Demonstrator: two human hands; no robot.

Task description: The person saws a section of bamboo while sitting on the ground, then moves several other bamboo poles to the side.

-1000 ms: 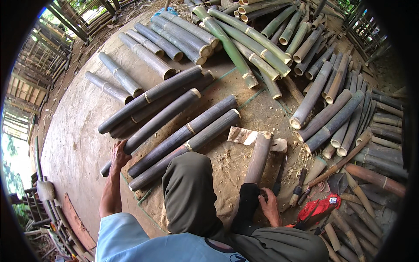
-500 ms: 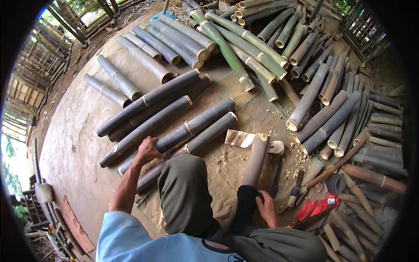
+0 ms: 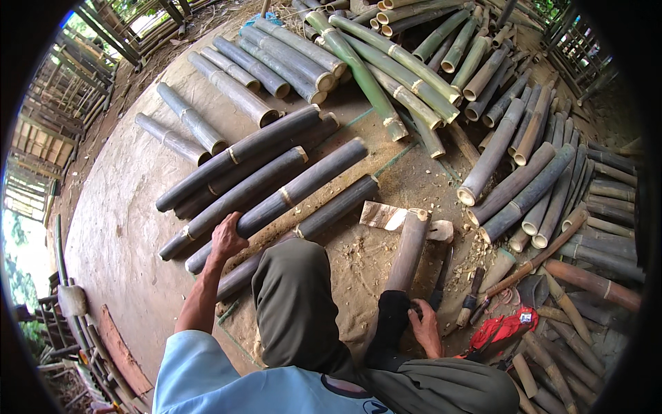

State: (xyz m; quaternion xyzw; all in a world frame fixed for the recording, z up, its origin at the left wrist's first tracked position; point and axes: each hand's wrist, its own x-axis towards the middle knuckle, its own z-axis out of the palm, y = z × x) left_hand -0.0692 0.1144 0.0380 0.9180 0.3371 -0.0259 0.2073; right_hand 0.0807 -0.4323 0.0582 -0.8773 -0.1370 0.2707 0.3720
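Observation:
My left hand (image 3: pixel 229 237) is closed around the near half of a dark bamboo pole (image 3: pixel 303 185) on the floor. Beside it lie another dark pole (image 3: pixel 345 200) on the near side and several more (image 3: pixel 238 196) on the far side. My right hand (image 3: pixel 425 329), fingers curled, rests against a black-covered leg (image 3: pixel 392 324); what it grips is hidden. A long dark blade (image 3: pixel 442 279) runs up from beside its knuckles. Just ahead, a shorter bamboo piece (image 3: pixel 408 252) leans over a pale wooden block (image 3: pixel 440 231), its lower end at the black covering.
Cut bamboo (image 3: pixel 531 159) is heaped along the right and far sides, with green poles (image 3: pixel 396 58) on top. Grey-green lengths (image 3: pixel 234 90) lie at the far left. A wooden-handled tool (image 3: pixel 470 298) and red cloth (image 3: pixel 496 331) lie right of my right hand. Chips litter the floor (image 3: pixel 345 276).
The pole in my left hand has shifted slightly; its far end has swung away from the neighbouring near pole, widening the gap. My right hand stays in place.

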